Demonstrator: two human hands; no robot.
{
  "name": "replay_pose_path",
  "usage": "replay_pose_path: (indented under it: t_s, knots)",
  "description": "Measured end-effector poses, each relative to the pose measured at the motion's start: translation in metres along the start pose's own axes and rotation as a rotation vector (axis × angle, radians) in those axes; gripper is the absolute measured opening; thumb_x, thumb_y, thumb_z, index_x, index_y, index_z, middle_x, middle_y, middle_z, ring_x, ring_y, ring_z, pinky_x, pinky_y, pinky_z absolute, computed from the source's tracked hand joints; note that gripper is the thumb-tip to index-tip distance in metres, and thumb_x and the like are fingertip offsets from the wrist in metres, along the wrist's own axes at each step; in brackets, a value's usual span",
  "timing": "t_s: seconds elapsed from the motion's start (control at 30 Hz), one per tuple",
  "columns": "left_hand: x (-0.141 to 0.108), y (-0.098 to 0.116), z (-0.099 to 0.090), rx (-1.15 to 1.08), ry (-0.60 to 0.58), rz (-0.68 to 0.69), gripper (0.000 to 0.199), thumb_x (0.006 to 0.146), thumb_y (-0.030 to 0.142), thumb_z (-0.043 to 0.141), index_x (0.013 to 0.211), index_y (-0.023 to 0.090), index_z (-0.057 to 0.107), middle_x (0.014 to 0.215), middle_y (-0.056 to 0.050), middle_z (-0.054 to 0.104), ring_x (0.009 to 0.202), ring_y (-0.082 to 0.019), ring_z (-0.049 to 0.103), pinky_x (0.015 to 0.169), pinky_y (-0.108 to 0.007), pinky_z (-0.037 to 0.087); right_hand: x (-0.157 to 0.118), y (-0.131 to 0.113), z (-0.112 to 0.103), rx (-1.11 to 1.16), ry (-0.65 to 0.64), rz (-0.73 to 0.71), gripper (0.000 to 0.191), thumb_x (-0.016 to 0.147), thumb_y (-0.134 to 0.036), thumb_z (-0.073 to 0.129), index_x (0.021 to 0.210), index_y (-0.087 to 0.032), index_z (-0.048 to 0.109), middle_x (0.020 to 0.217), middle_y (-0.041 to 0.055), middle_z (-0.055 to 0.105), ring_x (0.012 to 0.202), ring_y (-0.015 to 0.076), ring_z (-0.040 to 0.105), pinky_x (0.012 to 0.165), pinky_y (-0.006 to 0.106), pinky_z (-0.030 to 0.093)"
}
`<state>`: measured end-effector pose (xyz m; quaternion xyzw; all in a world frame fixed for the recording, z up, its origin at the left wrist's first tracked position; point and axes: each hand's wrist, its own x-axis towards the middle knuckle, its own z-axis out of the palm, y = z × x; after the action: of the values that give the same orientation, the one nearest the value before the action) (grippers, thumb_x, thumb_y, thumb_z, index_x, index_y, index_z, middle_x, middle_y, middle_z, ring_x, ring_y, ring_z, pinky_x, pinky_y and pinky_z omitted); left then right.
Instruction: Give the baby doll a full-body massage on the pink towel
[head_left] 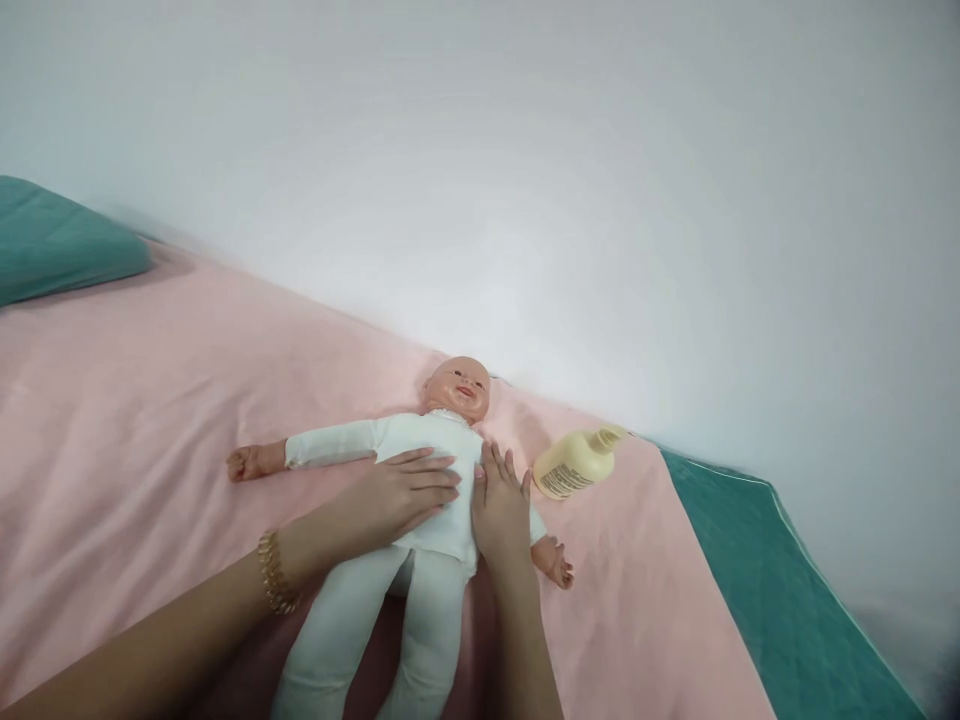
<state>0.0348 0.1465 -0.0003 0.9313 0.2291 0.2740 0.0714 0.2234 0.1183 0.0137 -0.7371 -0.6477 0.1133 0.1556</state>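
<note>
A baby doll (450,520) with a white cloth body lies on its back, head toward the wall and arms spread out. My left hand (416,490) rests flat across its belly and chest, fingers stretched to the right. On the doll's other side, my right hand (501,505) lies against its flank and upper arm, with the fingers extended upward. Neither hand holds anything. Just right of my right hand stands a pale yellow pump bottle (574,462) with printed text, tilted in the view. My right hand hides part of the doll's arm.
A pink sheet (187,380) with wrinkles covers the bed under the doll. Green quilted fabric (765,560) shows along the right side, and a green pillow-like bundle (67,240) sits at far left. A white wall (525,180) rises directly behind the bed.
</note>
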Motion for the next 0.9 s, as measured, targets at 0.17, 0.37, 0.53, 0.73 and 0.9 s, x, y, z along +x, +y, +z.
replay_pose_path:
  t_s: [0.17,0.37,0.53,0.73,0.9]
  knots:
    - [0.002,0.014,-0.007,-0.196,-0.149,-0.023,0.036,0.099,0.027,0.040,0.120,0.037,0.067,0.126,0.010,0.066,0.130,-0.016,0.052,0.121,-0.035,0.029,0.000,0.001,0.002,0.044,0.016,-0.022,0.055,0.100,-0.030,0.021,0.149,-0.010,0.036,0.154,0.0110,0.035,0.149,0.0280,0.019,0.119,0.060,0.010]
    - [0.002,0.007,-0.008,-0.148,-0.160,-0.059,0.040,0.099,0.039,0.045,0.136,0.027,0.055,0.146,0.001,0.051,0.142,-0.018,0.036,0.123,-0.042,0.018,0.000,0.002,0.004,0.033,0.007,-0.010,0.054,0.100,-0.030,0.022,0.149,-0.010,0.035,0.154,0.0119,0.036,0.149,0.0283,0.019,0.119,0.061,0.010]
    - [0.000,-0.008,0.000,-0.050,-0.060,-0.198,0.051,0.100,0.044,0.039,0.147,0.024,0.040,0.154,-0.003,0.038,0.147,-0.020,0.025,0.121,-0.044,0.018,0.000,0.000,0.002,0.021,0.013,-0.013,0.055,0.100,-0.031,0.021,0.148,-0.010,0.036,0.154,0.0120,0.035,0.149,0.0289,0.019,0.119,0.061,0.009]
    - [-0.004,-0.026,0.013,0.099,0.086,-0.493,0.049,0.102,0.035,0.027,0.147,0.021,0.042,0.152,-0.005,0.042,0.145,-0.025,0.029,0.118,-0.050,0.025,0.001,-0.002,0.002,0.009,0.005,-0.008,0.055,0.100,-0.030,0.021,0.149,-0.008,0.035,0.154,0.0116,0.035,0.148,0.0307,0.020,0.119,0.062,0.008]
    - [-0.006,-0.032,0.012,0.246,0.170,-0.580,0.048,0.101,0.028,0.026,0.138,0.014,0.053,0.145,-0.009,0.051,0.143,-0.030,0.034,0.117,-0.051,0.027,0.003,0.002,0.004,0.031,0.030,-0.016,0.054,0.099,-0.027,0.024,0.147,-0.007,0.038,0.153,0.0136,0.037,0.148,0.0310,0.023,0.119,0.062,0.009]
